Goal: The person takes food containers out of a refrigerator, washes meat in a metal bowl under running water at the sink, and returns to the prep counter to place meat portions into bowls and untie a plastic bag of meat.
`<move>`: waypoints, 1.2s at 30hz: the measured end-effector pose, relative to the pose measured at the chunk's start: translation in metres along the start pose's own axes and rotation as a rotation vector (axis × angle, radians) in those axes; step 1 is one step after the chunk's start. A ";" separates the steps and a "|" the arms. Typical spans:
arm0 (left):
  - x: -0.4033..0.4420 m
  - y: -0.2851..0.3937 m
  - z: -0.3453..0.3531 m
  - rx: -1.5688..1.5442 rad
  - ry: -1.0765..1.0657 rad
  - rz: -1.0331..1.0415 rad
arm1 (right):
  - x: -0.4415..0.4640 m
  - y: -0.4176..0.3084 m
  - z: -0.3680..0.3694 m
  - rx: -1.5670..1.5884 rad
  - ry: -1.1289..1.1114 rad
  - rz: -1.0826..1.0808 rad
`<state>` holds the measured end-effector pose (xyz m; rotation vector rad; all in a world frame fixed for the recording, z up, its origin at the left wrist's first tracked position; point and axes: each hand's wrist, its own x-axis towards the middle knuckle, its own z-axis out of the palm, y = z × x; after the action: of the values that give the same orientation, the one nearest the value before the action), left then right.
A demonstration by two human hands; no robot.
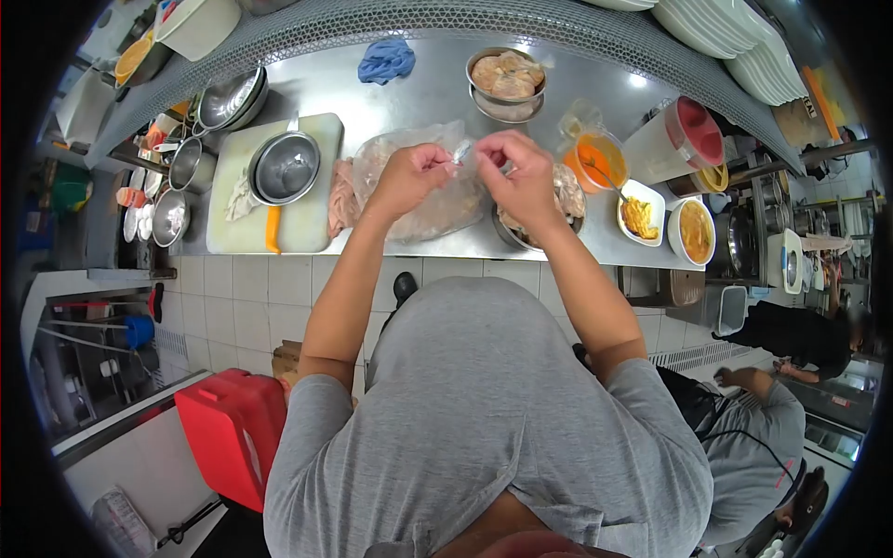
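Note:
Over the steel table, my left hand point(411, 181) pinches a small gathered end of clear plastic between thumb and fingertips. My right hand point(518, 174) is closed, its fingertips curled at the other side of that plastic. Below and between my hands lies a large clear plastic bag point(428, 216), its contents hard to make out. The gathered end seems part of this bag. Under my right forearm stands a metal bowl of raw meat pieces point(567, 191). Left of the bag, pale pink raw meat point(342, 197) lies along the cutting board's edge.
A cutting board point(233, 153) holds a metal bowl point(284, 167) and a yellow-handled knife point(273, 228). Stacked meat bowls point(507, 76) and a blue cloth point(386, 61) lie behind. To the right are an orange sauce tub point(595, 160) and white containers point(642, 212). Co-workers point(758, 437) stand at right.

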<state>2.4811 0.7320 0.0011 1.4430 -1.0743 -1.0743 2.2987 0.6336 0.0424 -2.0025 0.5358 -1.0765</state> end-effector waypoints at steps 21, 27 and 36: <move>-0.001 0.002 -0.002 -0.065 -0.006 -0.048 | 0.001 0.021 0.000 -0.072 -0.287 -0.124; 0.000 0.003 -0.001 -0.043 -0.042 -0.050 | 0.007 0.022 0.001 -0.176 -0.295 -0.338; 0.003 0.003 -0.001 0.074 0.032 0.015 | 0.011 0.034 -0.003 -0.055 -0.471 -0.010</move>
<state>2.4829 0.7288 0.0035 1.5031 -1.1104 -1.0072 2.3023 0.6049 0.0220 -2.2122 0.3060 -0.5662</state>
